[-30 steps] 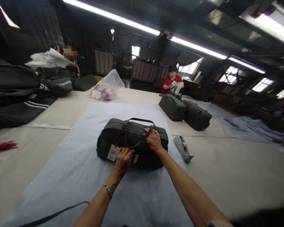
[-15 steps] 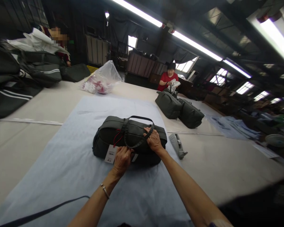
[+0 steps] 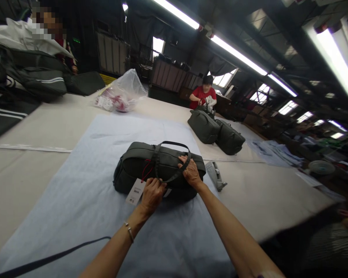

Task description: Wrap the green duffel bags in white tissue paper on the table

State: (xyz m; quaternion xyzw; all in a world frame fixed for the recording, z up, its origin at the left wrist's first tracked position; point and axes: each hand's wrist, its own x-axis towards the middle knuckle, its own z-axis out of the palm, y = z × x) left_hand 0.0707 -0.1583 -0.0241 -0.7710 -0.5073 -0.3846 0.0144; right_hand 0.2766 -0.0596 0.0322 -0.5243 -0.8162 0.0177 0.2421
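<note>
Head view. Principal item: one dark grey-green, oblong, soft-sided fabric bag point(image 3: 137, 164), directly under and beyond the fingers of both hands. Long axis: crosswise, left to right before the person, the right end dipping slightly nearer.

Left hand point(image 3: 152, 195): at the near face, about mid-length; fingers curled and bunched against the fabric. Whether anything is pinched there cannot be told, the fingertips being hidden.

Right hand point(image 3: 191, 173): on the top, nearer the right end; fingers extended and laid on the fabric, not clenched. One looped black webbing handle point(image 3: 175, 143) crosses these fingers.

Attached: one white rectangular card tag point(image 3: 135, 192), just left of the left fingers, tilted, on one thin red cord point(image 3: 145, 170) above it.

Beneath the fingers and bag: one pale blue flat sheet point(image 3: 84, 193), spread on one cream-topped counter point(image 3: 278, 200).

Right of the right fingers, just beside the bag: one grey hard-shelled hand tool point(image 3: 215, 175), type uncertain.

Beyond the right fingers, well apart: two dark grey-green boxy bags point(image 3: 203, 126).
</note>
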